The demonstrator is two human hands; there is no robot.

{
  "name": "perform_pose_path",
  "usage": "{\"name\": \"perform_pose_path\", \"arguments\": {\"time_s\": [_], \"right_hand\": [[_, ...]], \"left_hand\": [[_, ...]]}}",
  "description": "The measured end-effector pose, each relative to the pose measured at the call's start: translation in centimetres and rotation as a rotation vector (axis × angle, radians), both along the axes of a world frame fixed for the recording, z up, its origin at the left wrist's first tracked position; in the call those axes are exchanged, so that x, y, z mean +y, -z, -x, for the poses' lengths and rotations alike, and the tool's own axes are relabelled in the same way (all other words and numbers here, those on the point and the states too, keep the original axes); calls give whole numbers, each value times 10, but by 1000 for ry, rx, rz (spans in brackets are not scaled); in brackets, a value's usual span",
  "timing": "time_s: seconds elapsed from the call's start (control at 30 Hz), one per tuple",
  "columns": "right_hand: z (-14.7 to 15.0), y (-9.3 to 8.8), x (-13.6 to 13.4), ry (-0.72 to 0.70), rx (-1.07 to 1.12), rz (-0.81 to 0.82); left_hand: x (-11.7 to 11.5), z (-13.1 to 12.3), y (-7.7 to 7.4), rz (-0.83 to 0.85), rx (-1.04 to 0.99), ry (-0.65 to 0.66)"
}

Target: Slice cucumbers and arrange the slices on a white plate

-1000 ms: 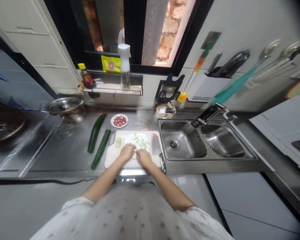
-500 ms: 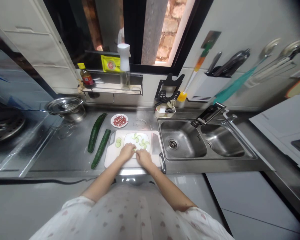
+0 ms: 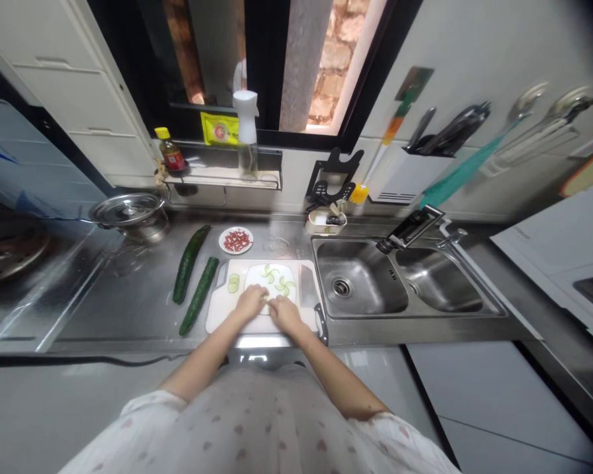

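Note:
Both my hands rest on a white cutting board (image 3: pixel 220 309) at the counter's front edge. My left hand (image 3: pixel 250 301) and my right hand (image 3: pixel 284 311) are curled, fingertips meeting on a small pale cucumber piece (image 3: pixel 266 298) between them. Cucumber slices (image 3: pixel 277 279) lie on a white plate (image 3: pixel 255 274) just beyond my hands, and a few more slices (image 3: pixel 234 283) sit on the board to the left. A cleaver (image 3: pixel 308 287) lies on the board's right side, its black handle toward me.
Two whole cucumbers (image 3: pixel 190 261) (image 3: pixel 199 293) lie left of the board. A small dish of red bits (image 3: pixel 236 239) stands behind it. A double steel sink (image 3: pixel 400 283) with a tap is on the right, a lidded pot (image 3: pixel 128 212) at the back left.
The view has shifted slightly. My hands stay in the same place on the board, still pinched together on the cucumber piece.

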State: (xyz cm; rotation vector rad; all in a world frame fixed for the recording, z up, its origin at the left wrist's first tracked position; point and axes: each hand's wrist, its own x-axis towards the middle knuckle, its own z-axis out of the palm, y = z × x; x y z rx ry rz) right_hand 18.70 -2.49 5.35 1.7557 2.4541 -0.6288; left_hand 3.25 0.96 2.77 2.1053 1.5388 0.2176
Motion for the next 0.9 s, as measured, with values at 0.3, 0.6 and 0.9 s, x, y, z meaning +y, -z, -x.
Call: {"name": "perform_pose_path", "arguments": {"time_s": [0.3,0.6,0.9], "right_hand": [[1,3,-1,-1,-25,-13],[2,3,-1,-13,-25,-34],[2,5,2,-23,-37,-27]], "left_hand": [[-2,0,-3,-13,17,14],[-6,0,-4,-48,51,14],[-4,0,-3,-55,63,18]]}}
